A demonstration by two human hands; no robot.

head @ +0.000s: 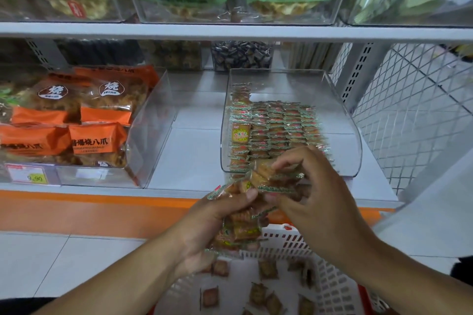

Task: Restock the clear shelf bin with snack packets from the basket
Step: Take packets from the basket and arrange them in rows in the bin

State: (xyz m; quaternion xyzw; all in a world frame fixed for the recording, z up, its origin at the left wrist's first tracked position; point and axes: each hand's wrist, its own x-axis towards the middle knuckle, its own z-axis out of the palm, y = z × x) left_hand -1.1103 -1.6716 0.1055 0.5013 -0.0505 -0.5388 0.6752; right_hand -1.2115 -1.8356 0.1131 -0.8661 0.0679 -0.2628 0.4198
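Above the white basket (332, 286), both hands' grip clamps snack packets (243, 227); left bin's tag (28, 174) reads 9.90.

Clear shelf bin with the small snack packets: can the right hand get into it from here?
Probably yes. The clear shelf bin is open-topped, directly beyond the right hand, nothing between; that hand already pinches small snack packets.

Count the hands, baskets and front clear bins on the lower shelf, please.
Hands: 2, left hand and right hand, both gripping snack packets
Baskets: 1, white basket
Front clear bins: 2, orange-bag bin and clear shelf bin
Total: 5
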